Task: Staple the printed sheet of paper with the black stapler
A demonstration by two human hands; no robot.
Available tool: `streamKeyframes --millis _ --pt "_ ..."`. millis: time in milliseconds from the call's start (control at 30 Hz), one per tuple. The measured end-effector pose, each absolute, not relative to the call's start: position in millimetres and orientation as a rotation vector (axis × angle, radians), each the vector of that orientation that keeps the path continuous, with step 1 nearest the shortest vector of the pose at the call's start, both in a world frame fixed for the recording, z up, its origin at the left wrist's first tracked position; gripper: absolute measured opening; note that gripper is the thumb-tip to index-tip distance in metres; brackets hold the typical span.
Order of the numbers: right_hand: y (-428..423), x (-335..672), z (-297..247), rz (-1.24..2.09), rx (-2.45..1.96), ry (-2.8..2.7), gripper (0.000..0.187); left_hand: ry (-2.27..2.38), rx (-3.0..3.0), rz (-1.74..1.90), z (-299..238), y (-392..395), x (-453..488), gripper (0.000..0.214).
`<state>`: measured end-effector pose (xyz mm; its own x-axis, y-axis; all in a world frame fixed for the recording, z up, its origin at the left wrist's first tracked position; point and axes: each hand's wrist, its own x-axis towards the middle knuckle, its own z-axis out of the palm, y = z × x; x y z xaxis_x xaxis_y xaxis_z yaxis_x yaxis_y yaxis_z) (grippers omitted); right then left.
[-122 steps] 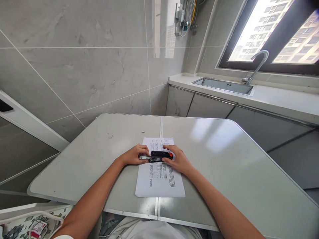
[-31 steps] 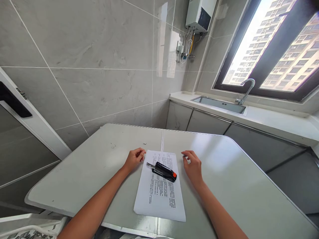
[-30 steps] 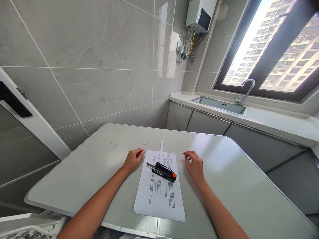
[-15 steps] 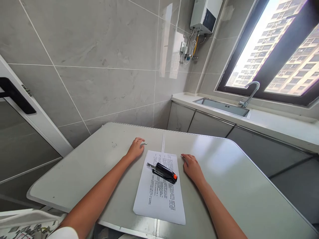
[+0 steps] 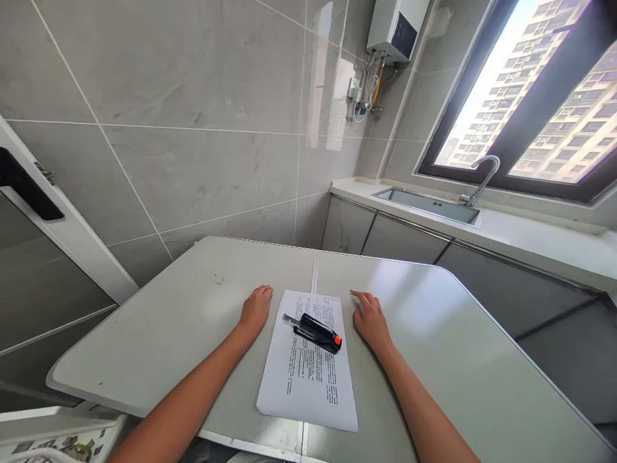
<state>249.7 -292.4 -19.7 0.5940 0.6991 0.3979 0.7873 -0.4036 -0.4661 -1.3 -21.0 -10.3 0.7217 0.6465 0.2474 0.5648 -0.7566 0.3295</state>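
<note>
- Status: the black hand stapler with an orange end cap [image 5: 314,332] lies free, slantwise across the upper part of the white printed paper sheet [image 5: 308,379]. Neither hand is on it.
- Whether a staple sits in the paper cannot be told; the upper corners are too small to read.
- Left hand [image 5: 256,307]: palm down and flat on the pale grey folding bench [image 5: 159,334], fingers extended and close together, holding nothing. It lies just beside the paper's upper left corner.
- Right hand [image 5: 370,318]: palm down and flat on the bench, fingers extended, holding nothing. It lies just beside the paper's upper right edge.
- Count, stapler: one.
- Count, paper: one sheet visible; whether more sheets lie under it cannot be told.
- Count, hands: two, one on each side of the paper.
- Count, small loose specks on the bench [image 5: 219,280]: one cluster, well to the left of the paper.
</note>
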Motion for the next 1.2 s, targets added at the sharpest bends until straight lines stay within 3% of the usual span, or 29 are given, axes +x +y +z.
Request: streamKeyframes --millis 133,300,667,1200 --pt "-292 249 -16 -0.182 -2.224 -1.148 0.050 0.882 2.664 0.616 -3 -21 -6 0.027" --pt "-289 255 -21 -0.101 -2.298 -1.168 0.055 0.446 2.442 0.739 12 -26 -6 0.024" --pt "-285 232 -10 -0.066 -2.023 -1.089 0.038 -0.182 2.537 0.369 45 -48 -19 0.027" --pt "-283 227 -10 0.031 -2.045 -1.171 0.036 -0.240 2.625 0.304 36 -47 -16 0.029"
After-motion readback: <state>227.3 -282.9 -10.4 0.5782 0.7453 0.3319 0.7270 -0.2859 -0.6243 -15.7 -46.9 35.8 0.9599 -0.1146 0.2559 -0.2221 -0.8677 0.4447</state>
